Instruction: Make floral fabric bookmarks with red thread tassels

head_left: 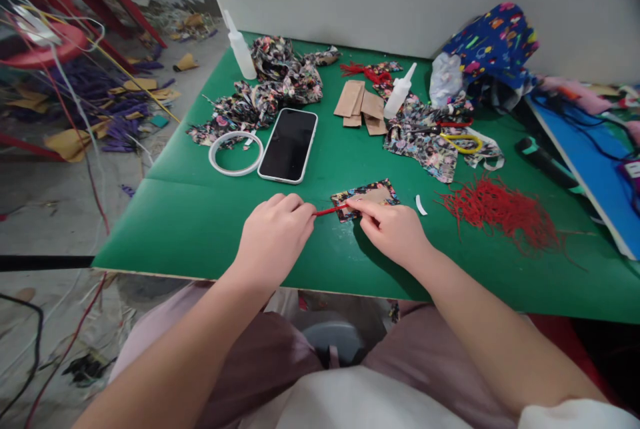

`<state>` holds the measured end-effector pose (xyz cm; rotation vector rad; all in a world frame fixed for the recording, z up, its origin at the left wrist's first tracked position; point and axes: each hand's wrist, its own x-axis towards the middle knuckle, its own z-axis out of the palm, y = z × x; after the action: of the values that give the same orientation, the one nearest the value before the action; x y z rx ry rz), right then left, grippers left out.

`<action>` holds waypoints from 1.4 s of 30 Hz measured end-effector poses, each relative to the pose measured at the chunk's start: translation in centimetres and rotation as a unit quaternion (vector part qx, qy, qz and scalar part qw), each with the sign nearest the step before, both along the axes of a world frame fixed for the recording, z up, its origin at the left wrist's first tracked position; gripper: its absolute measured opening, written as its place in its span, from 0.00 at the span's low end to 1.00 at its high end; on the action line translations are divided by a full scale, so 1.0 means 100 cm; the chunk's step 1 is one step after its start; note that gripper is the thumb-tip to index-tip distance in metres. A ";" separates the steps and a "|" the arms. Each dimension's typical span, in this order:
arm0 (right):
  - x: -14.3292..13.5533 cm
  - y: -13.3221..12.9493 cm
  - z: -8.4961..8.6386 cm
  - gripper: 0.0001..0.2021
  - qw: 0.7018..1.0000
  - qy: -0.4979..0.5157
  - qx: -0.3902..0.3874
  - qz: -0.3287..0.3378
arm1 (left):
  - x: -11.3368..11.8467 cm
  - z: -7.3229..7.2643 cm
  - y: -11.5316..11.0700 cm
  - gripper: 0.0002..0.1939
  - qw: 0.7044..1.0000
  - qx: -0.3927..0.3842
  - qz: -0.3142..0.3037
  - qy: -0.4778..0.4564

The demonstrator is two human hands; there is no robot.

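A red cord [330, 210] is stretched between my two hands just above the green tabletop. My left hand [275, 235] is closed, its fingers pinching the cord's left end. My right hand [395, 229] is closed too, with its thumb and forefinger at the cord's other end over a small patterned fabric piece [385, 189]. Brown cardboard lies on that piece, partly covered by my right fingers. To the right rests a tangled heap of red cords [500, 209], and a small white curved strip [421, 205] lies between it and the fabric piece.
Behind my hands lie a phone [289, 145], a roll of white tape [215, 159] and brown cardboard pieces [351, 99]. Two squeeze bottles, the left [242, 55] and right [399, 97], stand near patterned cloth [280, 82]. Yellow-handled scissors [465, 143] rest on fabric.
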<state>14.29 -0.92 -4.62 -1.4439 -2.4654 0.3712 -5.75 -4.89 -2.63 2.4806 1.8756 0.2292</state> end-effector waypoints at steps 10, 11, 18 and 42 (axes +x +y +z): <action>-0.002 0.001 0.001 0.17 1.000 0.007 -0.009 -0.004 | -0.012 -0.001 -0.005 0.13 1.000 0.010 0.010 0.017; -0.002 0.001 0.001 0.17 1.000 0.003 -0.007 -0.006 | -0.014 -0.001 -0.006 0.13 1.000 0.009 0.011 0.019; -0.002 0.001 -0.001 0.17 1.000 -0.003 0.009 0.002 | -0.022 -0.002 -0.010 0.13 0.999 0.016 0.024 0.030; -0.003 0.000 0.000 0.17 1.000 -0.001 -0.008 -0.013 | -0.038 0.001 -0.010 0.14 0.998 0.045 0.054 0.000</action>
<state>13.96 -0.97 -4.62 -1.4813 -2.4495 0.3853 -9.52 -5.90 -2.51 2.4369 2.0451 0.3212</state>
